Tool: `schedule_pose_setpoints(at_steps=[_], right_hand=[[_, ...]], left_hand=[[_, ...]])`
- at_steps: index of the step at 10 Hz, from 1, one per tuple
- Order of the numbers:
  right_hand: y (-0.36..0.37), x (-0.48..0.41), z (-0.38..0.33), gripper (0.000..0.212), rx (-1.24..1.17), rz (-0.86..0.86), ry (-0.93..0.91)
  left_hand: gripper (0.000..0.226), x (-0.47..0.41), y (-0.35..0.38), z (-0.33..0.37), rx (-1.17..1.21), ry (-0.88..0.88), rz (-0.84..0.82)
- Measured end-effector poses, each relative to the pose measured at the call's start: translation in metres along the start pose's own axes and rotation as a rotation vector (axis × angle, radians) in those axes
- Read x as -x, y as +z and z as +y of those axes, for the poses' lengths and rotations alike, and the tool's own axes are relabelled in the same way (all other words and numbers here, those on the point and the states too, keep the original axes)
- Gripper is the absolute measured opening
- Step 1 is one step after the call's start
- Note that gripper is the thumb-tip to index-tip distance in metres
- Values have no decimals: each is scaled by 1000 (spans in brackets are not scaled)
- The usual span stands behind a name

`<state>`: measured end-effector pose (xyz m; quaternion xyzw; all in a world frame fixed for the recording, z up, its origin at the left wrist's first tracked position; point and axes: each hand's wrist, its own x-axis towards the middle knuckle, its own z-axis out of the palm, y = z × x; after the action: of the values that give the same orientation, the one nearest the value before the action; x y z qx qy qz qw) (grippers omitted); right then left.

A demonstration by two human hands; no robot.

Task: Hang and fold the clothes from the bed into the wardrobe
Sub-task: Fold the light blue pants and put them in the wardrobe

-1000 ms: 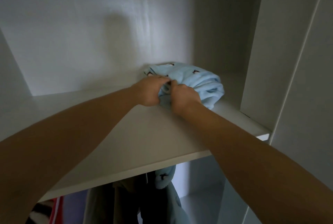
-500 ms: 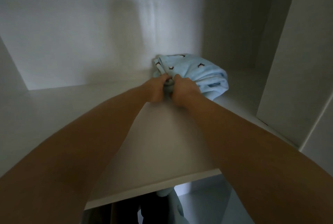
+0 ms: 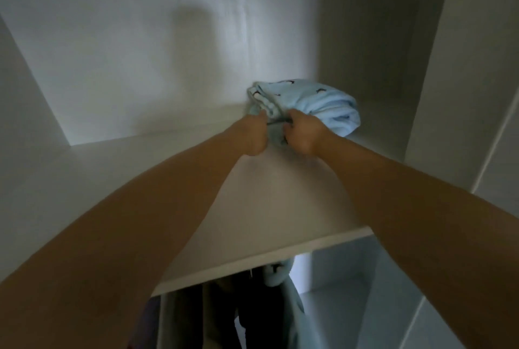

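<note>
As the head camera looks up into it, the largest item is the white wardrobe (image 3: 140, 54): pale back wall, a slanted panel at the left, an upright side panel (image 3: 463, 68) at the right.

Item two, the upper shelf (image 3: 266, 194): a flat white board spanning the compartment, with its front edge crossing the lower middle of the view.

Item three, two bare arms: the left forearm (image 3: 140, 222) and the right forearm (image 3: 407, 194) reach from the lower corners over the shelf and converge toward its back right part.

Item four, hanging clothes (image 3: 252, 315) below the shelf's front edge: dark and grey pieces, too dim to tell apart, and a light-blue printed piece (image 3: 278, 273) just under the board.

Item five, the folded garment (image 3: 323, 104): light blue with small dark printed figures, bundled in rolled layers. It lies on the upper shelf near the back wall, toward the side panel but apart from it.

Item six, the left hand (image 3: 254, 136): fingers curled, gripping the near left edge of the bundle.

Item seven, the right hand (image 3: 302, 135): fingers curled tight on the bundle's near edge, close beside the left hand with a small gap between them.

Item eight, a thin grey cord (image 3: 276, 121): it spans that gap from fist to fist. Whether it belongs to the garment cannot be told.
</note>
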<state>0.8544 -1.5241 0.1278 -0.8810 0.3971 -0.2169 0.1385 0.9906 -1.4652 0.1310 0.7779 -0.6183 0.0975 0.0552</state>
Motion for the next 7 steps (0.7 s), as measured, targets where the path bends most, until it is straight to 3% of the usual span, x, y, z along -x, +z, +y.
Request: schedule_pose_setpoints(at_steps=[1,2,3,4,5,7], right_hand=[[-25,51,-10,41,-30,152,36],[-43,126,-19,41,-13,275,51],[-52,216,-25,40,-11,400,75],[-57,314,-27,38,-12,477,168],[-63,417,-27,36,27,512,309],[-74,622,-26,33,132,518,787]], left_hand=[[40,33,-20,6,-67,19,-66],[36,120,-65,44,-135,81,-93],[32,172,-74,70,-16,149,12],[19,255,-57,110,277,345,199],[23,332,-36,155,572,509,213],[32,442,-4,263,1064,758,-215]])
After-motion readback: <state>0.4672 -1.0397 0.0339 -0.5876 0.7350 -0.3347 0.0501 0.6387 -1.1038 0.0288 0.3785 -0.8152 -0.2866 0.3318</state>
